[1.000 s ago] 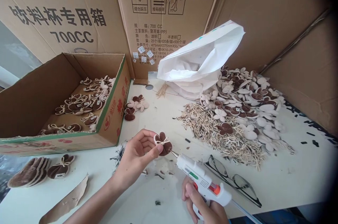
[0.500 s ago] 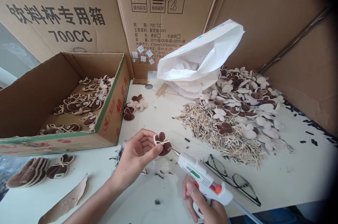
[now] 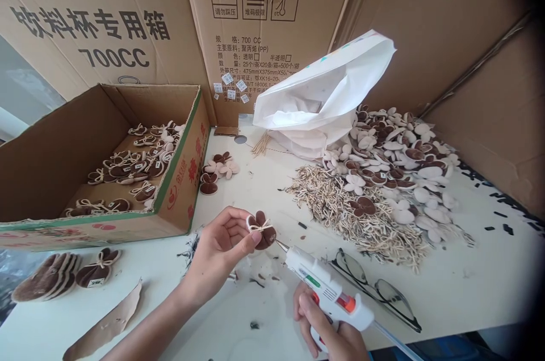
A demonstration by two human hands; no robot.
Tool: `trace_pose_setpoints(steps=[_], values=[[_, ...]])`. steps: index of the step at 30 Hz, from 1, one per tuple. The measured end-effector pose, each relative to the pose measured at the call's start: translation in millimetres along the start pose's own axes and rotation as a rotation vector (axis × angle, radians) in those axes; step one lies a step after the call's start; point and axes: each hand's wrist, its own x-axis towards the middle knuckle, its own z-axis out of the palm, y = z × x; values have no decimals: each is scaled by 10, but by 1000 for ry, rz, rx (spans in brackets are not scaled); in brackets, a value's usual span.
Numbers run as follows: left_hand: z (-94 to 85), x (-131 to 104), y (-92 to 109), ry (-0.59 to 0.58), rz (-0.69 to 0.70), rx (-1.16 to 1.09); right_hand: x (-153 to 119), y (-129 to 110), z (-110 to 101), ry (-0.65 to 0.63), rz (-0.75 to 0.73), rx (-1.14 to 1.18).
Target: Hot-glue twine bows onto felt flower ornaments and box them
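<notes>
Pinched between the thumb and fingers of my left hand (image 3: 221,250) is a brown felt flower (image 3: 266,235) with a pale cord bow across its middle. My right hand (image 3: 321,324) is wrapped round the handle of a white glue gun (image 3: 326,284), a glue stick trailing from its back end. The gun's metal nozzle points up and left, its tip at or very close to the flower's lower right petal; I cannot tell whether they touch. Just beyond the hands lies a small group of brown and pale flowers (image 3: 219,171).
A cardboard box (image 3: 170,208) with bow-tied flowers stands left. Loose cord pieces (image 3: 340,219) and a heap of flowers (image 3: 395,151) lie right, beside a white bag (image 3: 315,105). Glasses (image 3: 374,287) rest near the glue gun. Stacked brown pieces (image 3: 46,276) sit front left.
The glue gun has shifted very slightly to the left, its nozzle closer to the flower's petal. The left hand and the flower have barely moved.
</notes>
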Motion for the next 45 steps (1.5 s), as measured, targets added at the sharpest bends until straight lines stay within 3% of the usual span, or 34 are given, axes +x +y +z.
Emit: trace_pose_setpoints(steps=[5, 10, 15, 19, 31, 33, 35, 38, 40, 42, 45], values=[[-8, 11, -11, 18, 0, 19, 9, 54, -21, -11, -10, 62], [-22, 16, -1, -14, -27, 29, 31, -50, -16, -28, -58, 224], [22, -26, 29, -277, -108, 0, 22, -148, 43, 125, 8, 307], [75, -72, 15, -447, -135, 110, 22, -155, 87, 192, 6, 293], [99, -73, -93, -462, -166, 73, 47, -49, 64, 207, -8, 167], [70, -57, -57, -429, -130, 155, 51, -65, 74, 229, -16, 171], [-9, -17, -11, -326, -20, 368, 50, -90, 86, 254, -23, 188], [-208, 81, 27, -45, 276, 872, 47, -121, 97, 278, -27, 227], [-340, 141, 29, 52, 420, 1089, 51, -131, 97, 282, -28, 244], [-412, 169, 24, -42, 453, 1157, 61, -133, 93, 277, -29, 256], [-369, 138, 14, -303, 421, 1124, 76, -134, 86, 283, -37, 280]])
